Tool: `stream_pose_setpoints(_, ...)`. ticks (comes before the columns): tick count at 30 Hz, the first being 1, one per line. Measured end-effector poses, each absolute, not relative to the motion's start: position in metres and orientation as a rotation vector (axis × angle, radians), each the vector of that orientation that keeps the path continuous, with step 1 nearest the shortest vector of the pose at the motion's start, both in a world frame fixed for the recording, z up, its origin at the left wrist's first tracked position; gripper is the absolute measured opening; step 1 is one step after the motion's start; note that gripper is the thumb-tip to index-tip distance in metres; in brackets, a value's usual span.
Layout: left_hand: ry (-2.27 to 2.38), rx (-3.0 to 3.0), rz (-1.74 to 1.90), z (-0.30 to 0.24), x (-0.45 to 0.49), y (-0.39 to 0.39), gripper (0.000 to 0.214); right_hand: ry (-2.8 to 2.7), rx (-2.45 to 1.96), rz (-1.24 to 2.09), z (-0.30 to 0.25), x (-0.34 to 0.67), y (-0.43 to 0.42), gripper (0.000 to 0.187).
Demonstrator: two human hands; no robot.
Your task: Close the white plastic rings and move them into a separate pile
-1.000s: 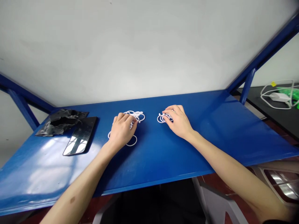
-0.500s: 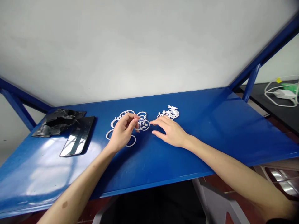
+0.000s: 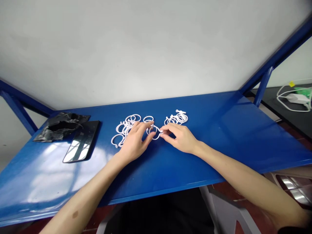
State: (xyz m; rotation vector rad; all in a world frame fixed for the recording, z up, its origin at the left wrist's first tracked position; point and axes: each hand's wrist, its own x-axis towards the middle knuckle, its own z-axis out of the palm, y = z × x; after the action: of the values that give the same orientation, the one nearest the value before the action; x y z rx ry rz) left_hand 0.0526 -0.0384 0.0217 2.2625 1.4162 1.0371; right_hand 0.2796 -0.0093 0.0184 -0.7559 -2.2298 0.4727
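Observation:
Both my hands meet over one white plastic ring (image 3: pixel 154 132) on the blue table (image 3: pixel 219 136). My left hand (image 3: pixel 135 143) pinches the ring's left side with thumb and fingers. My right hand (image 3: pixel 179 138) pinches its right end. To the left lies a loose pile of several white rings (image 3: pixel 125 126), partly under my left fingers. A smaller bunch of white rings (image 3: pixel 177 118) lies just beyond my right hand.
A black phone (image 3: pixel 81 141) lies screen-up at the left of the table, beside a crumpled black bag (image 3: pixel 60 125). Blue frame bars run along both sides. At the far right a black surface holds a white charger with cable (image 3: pixel 294 97). A grey chair edge (image 3: pixel 219 208) shows below.
My right hand left the right bunch and came to the middle. My left hand drew one ring out of the left pile, and both hands now grip that ring.

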Motion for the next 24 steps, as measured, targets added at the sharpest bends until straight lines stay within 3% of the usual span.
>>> stream_pose_setpoints(4, 1.346, 2.644, 0.994, 0.019, 0.055, -0.04, 0.047, -2.233, -0.765, 0.498, 0.017, 0.279, -0.009, 0.01)
stream_pose_setpoints(11, 1.258, 2.639, 0.977, 0.019, 0.057, -0.041, 0.037, -2.227, -0.749, 0.561, 0.016, 0.28, -0.011, 0.013)
stream_pose_setpoints(24, 1.033, 1.508, 0.951, 0.018, 0.068, -0.044, 0.051, -2.089, -0.823, 0.553, 0.018, 0.279, -0.011, 0.008)
